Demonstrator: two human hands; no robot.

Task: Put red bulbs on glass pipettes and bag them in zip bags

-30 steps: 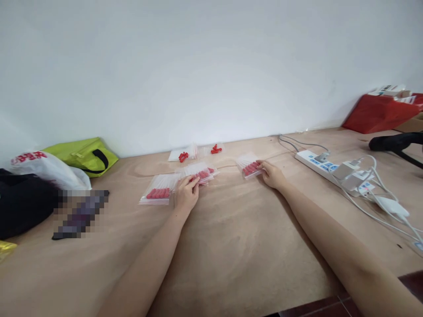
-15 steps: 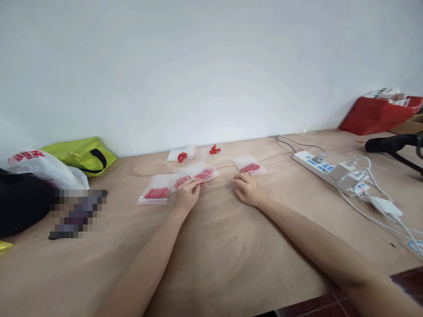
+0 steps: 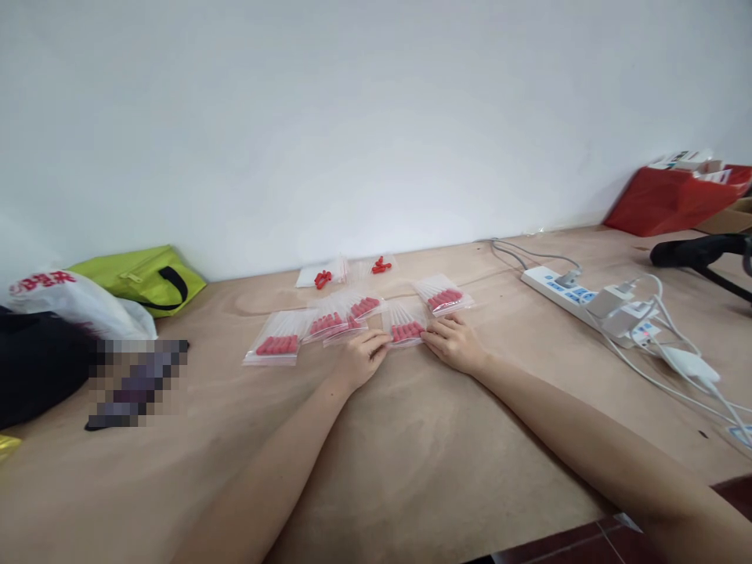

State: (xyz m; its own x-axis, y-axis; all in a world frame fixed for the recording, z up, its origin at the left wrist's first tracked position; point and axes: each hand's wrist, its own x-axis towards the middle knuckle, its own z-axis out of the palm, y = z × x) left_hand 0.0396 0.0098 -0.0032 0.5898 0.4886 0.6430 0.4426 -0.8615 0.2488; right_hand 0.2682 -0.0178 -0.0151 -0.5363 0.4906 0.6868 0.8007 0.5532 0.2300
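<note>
Between my hands a clear zip bag of red pieces (image 3: pixel 406 332) lies flat on the wooden table (image 3: pixel 376 439). My left hand (image 3: pixel 363 359) pinches the bag's left edge, and my right hand (image 3: pixel 455 343) has its closed fingers on the right edge. Just beyond my right hand lies another bag of red pieces (image 3: pixel 445 299). To the left, overlapping bags (image 3: pixel 329 323) hold similar pieces, with one more bag (image 3: pixel 278 345) at their left end. Near the wall, bright red pieces sit in two small heaps (image 3: pixel 323 279) on clear and white bags.
A white power strip (image 3: pixel 552 291) with chargers and cables stretches across the right side. Beyond it are a black padded object (image 3: pixel 693 254) and a red bag (image 3: pixel 670 200). On the left lie a green bag (image 3: pixel 141 274), a white plastic bag (image 3: pixel 76 301) and black cloth (image 3: pixel 41 364).
My left hand has moved right and now grips the edge of a bag lying between both hands. My right hand has shifted slightly right and down to that bag's other edge.
</note>
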